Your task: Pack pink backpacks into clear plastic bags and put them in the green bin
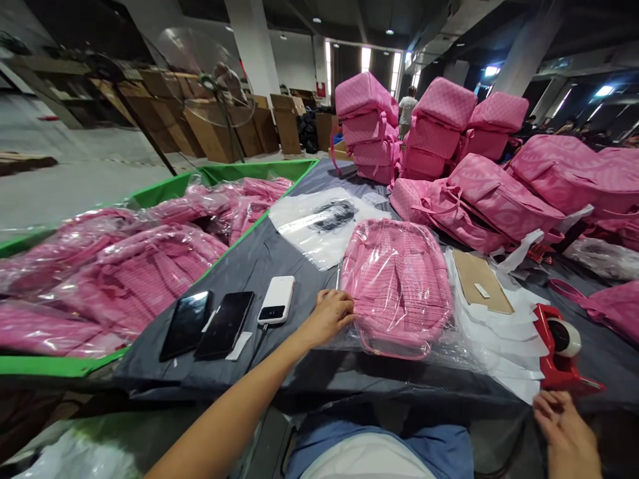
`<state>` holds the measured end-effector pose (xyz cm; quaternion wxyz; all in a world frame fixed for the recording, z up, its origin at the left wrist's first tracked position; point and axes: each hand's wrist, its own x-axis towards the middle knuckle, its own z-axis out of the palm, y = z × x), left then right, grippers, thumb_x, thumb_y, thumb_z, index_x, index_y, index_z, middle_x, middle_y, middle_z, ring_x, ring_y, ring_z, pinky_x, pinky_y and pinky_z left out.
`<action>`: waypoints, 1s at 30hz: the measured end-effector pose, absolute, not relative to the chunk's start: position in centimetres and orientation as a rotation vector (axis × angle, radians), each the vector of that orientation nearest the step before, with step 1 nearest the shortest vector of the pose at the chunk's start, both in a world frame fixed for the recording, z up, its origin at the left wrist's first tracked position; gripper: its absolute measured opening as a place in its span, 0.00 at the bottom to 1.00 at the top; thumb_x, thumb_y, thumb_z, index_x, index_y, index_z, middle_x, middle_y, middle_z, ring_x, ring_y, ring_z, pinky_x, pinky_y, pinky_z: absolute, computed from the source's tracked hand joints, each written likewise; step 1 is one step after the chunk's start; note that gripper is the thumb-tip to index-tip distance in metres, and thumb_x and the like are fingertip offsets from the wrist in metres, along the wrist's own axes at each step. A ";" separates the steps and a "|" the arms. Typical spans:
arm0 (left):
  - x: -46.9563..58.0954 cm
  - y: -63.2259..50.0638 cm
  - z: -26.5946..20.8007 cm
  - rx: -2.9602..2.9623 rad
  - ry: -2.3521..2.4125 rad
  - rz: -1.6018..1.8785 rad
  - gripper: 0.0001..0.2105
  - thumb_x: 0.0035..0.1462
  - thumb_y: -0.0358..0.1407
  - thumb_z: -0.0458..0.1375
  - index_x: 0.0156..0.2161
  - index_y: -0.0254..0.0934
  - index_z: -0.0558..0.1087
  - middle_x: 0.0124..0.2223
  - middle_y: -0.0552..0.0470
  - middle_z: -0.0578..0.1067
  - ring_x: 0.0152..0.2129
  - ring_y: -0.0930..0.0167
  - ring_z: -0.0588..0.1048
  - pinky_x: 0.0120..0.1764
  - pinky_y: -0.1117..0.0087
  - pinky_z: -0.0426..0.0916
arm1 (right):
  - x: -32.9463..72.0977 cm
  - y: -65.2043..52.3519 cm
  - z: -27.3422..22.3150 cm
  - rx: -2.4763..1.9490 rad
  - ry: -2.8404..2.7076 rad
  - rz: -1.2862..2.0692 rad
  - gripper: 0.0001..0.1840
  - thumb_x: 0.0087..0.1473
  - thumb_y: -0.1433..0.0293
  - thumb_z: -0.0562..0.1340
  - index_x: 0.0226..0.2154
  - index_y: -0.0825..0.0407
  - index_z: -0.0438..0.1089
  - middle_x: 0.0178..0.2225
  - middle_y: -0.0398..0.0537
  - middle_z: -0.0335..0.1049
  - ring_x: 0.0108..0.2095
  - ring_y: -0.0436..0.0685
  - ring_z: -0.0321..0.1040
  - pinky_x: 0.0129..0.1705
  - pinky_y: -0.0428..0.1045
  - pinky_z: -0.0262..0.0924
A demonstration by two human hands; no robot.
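Note:
A pink backpack in a clear plastic bag lies flat on the dark-covered table, straps side up. My left hand is at its left edge, fingers bent and closed on the edge of the plastic. Past the front right of the table, my right hand is low, with thumb and fingers drawn together; whatever they may hold is too small to make out. Just beyond those fingertips stands a red tape dispenser with a roll of tape. White paper sheets lie between the backpack and the dispenser.
To the left, a green-edged bin holds several bagged pink backpacks. Two dark phones and a white power bank lie nearby. Behind are a white plastic sheet and stacked pink backpacks. Brown cardboard tops the papers.

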<state>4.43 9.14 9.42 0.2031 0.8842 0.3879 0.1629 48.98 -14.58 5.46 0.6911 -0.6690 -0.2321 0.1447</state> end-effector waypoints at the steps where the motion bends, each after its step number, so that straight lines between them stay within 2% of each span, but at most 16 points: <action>1: 4.5 9.2 9.4 2.462 1.078 0.455 0.06 0.65 0.38 0.60 0.36 0.39 0.74 0.47 0.50 0.77 0.49 0.61 0.70 0.56 0.51 0.53 | 46.8 -13.4 6.2 -1.429 -0.511 0.397 0.35 0.34 0.46 0.73 0.15 0.48 0.50 0.15 0.35 0.44 0.13 0.45 0.42 0.10 0.42 0.41; 3: 4.5 9.2 9.4 2.454 1.063 0.452 0.06 0.65 0.38 0.60 0.36 0.39 0.74 0.47 0.50 0.77 0.49 0.62 0.71 0.57 0.51 0.53 | 42.3 -11.1 8.2 -1.293 -0.557 0.538 0.31 0.47 0.49 0.70 0.20 0.48 0.51 0.18 0.33 0.42 0.15 0.45 0.38 0.11 0.40 0.40; 5: 4.5 9.3 9.4 2.453 1.052 0.448 0.06 0.65 0.37 0.60 0.36 0.39 0.74 0.47 0.49 0.76 0.49 0.62 0.71 0.56 0.51 0.53 | 38.1 -8.6 10.8 -1.262 -0.822 0.733 0.25 0.56 0.51 0.65 0.23 0.47 0.54 0.19 0.33 0.44 0.17 0.46 0.41 0.14 0.42 0.44; 8: 4.4 9.5 9.4 2.458 1.038 0.460 0.06 0.65 0.37 0.59 0.37 0.39 0.74 0.47 0.49 0.76 0.48 0.61 0.71 0.56 0.50 0.53 | 32.7 -3.7 14.1 -1.317 -1.567 0.830 0.21 0.61 0.50 0.62 0.27 0.48 0.63 0.22 0.38 0.56 0.22 0.49 0.53 0.23 0.45 0.52; 11: 4.5 9.6 9.2 2.468 1.020 0.471 0.05 0.65 0.36 0.59 0.37 0.39 0.74 0.46 0.50 0.76 0.49 0.61 0.71 0.56 0.51 0.53 | 28.9 2.3 15.8 -1.357 -2.234 0.730 0.17 0.65 0.57 0.58 0.28 0.49 0.65 0.25 0.40 0.64 0.25 0.50 0.57 0.29 0.46 0.50; 14: 4.6 9.7 8.9 2.469 1.038 0.460 0.03 0.64 0.35 0.60 0.38 0.39 0.75 0.47 0.50 0.76 0.50 0.60 0.71 0.56 0.51 0.52 | 26.5 7.3 15.6 -1.395 -2.683 0.618 0.08 0.63 0.66 0.61 0.32 0.49 0.69 0.26 0.40 0.70 0.26 0.50 0.61 0.30 0.47 0.45; 16: 4.7 9.7 8.8 2.475 1.053 0.445 0.03 0.64 0.34 0.60 0.38 0.39 0.75 0.47 0.50 0.76 0.50 0.60 0.71 0.57 0.50 0.52 | 26.1 9.4 15.2 -1.504 -2.799 0.573 0.03 0.61 0.67 0.65 0.35 0.48 0.71 0.27 0.40 0.71 0.27 0.51 0.63 0.29 0.46 0.43; 19: 4.7 9.8 8.6 2.486 1.053 0.449 0.02 0.64 0.34 0.60 0.38 0.39 0.75 0.47 0.50 0.76 0.49 0.60 0.71 0.57 0.50 0.51 | 26.8 10.3 14.9 -1.748 -2.692 0.492 0.07 0.58 0.66 0.68 0.37 0.48 0.70 0.28 0.41 0.72 0.28 0.52 0.64 0.29 0.46 0.43; 23: 4.5 9.9 8.4 2.508 1.019 0.490 0.04 0.65 0.35 0.59 0.37 0.39 0.74 0.45 0.50 0.76 0.46 0.61 0.71 0.56 0.51 0.52 | 27.6 8.0 14.8 -1.817 -2.459 0.362 0.03 0.60 0.71 0.64 0.34 0.50 0.68 0.30 0.43 0.72 0.29 0.51 0.63 0.31 0.46 0.46; 26: 4.6 9.9 8.3 2.524 1.012 0.473 0.04 0.65 0.35 0.58 0.39 0.39 0.74 0.45 0.49 0.76 0.47 0.61 0.70 0.56 0.51 0.52 | 26.3 6.0 14.0 -1.646 -2.446 0.449 0.04 0.60 0.68 0.64 0.35 0.50 0.68 0.31 0.42 0.72 0.29 0.51 0.63 0.32 0.46 0.48; 30: 4.7 9.7 8.6 2.443 1.043 0.438 0.05 0.65 0.35 0.56 0.39 0.39 0.74 0.45 0.47 0.76 0.48 0.59 0.70 0.57 0.49 0.52 | 24.0 6.4 12.5 -1.798 -2.534 0.540 0.09 0.55 0.66 0.68 0.31 0.50 0.68 0.28 0.41 0.71 0.28 0.51 0.63 0.29 0.47 0.42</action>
